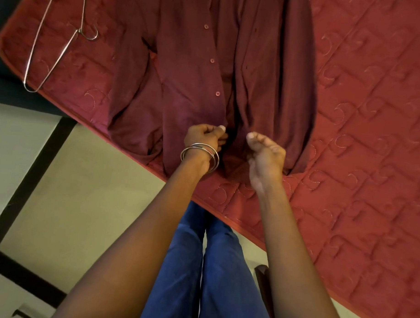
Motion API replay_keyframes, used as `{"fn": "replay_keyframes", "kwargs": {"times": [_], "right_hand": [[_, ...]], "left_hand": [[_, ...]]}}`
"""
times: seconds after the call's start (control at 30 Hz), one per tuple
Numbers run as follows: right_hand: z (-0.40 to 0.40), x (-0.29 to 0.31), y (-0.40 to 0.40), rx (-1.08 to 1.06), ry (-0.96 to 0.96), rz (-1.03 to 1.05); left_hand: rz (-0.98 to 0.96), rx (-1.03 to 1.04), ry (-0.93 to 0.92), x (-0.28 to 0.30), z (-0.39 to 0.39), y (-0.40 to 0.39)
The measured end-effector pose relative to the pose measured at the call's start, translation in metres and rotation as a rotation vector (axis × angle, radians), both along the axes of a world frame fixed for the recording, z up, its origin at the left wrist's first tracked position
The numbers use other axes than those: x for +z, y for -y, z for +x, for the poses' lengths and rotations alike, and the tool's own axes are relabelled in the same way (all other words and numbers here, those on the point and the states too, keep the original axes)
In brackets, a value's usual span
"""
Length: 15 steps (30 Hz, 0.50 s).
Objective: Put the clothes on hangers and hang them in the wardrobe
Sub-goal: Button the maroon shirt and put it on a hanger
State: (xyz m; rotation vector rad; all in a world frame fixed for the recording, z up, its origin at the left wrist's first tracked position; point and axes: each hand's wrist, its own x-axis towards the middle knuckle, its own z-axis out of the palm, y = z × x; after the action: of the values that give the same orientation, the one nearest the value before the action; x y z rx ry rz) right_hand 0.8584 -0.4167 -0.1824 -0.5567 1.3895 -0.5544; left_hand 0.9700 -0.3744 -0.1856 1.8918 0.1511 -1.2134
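Head view. A maroon shirt point(207, 70) lies spread flat on a red quilted mattress point(372, 117), its hem end toward the person and hanging slightly past the mattress edge. The front placket is unfastened at the lower end; a row of buttons point(212, 61) runs along the left panel, and the two front panels lie apart near the hem, with a dark gap between them.

Left hand point(204, 136): fingers curled, pinching the edge of the left front panel near the hem. Thumb and fingertips bear on the cloth at the placket edge. Several metal bangles point(199, 156) sit on this wrist.

Right hand point(264, 148): fingers curled inward, placed at the edge of the right front panel just beside the gap. The fingertips meet the cloth, but whether they actually grasp it cannot be told, as the palm side is turned away from the camera.

The two hands are near each other, one on each side of the placket opening, not touching.

A wire hanger point(53, 46) lies on the mattress at the far left corner, well apart from the hands and just beside the shirt's left sleeve point(133, 89). Its hook points toward the shirt. It does not touch the shirt.

Below the mattress edge, the person's legs in blue trousers point(200, 265) stand on a pale tiled floor point(84, 178) with dark joint lines. No wardrobe appears in this view.
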Motion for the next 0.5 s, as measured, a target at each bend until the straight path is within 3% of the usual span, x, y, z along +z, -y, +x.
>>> {"fn": "replay_keyframes", "kwargs": {"times": [0.13, 0.33, 0.43, 0.5], "right_hand": [[0.0, 0.001, -0.001, 0.015, 0.035, -0.05], [0.014, 0.001, 0.002, 0.338, -0.064, -0.292], [0.018, -0.001, 0.0, 0.364, -0.106, -0.35], [0.02, -0.001, -0.001, 0.305, -0.049, -0.278]], "left_hand": [[-0.009, -0.136, 0.104, 0.005, 0.004, -0.001], [-0.016, -0.231, 0.279, 0.008, 0.011, 0.001], [-0.02, -0.265, 0.302, 0.005, 0.015, 0.0], [-0.02, -0.276, 0.318, 0.003, 0.016, -0.002]]}}
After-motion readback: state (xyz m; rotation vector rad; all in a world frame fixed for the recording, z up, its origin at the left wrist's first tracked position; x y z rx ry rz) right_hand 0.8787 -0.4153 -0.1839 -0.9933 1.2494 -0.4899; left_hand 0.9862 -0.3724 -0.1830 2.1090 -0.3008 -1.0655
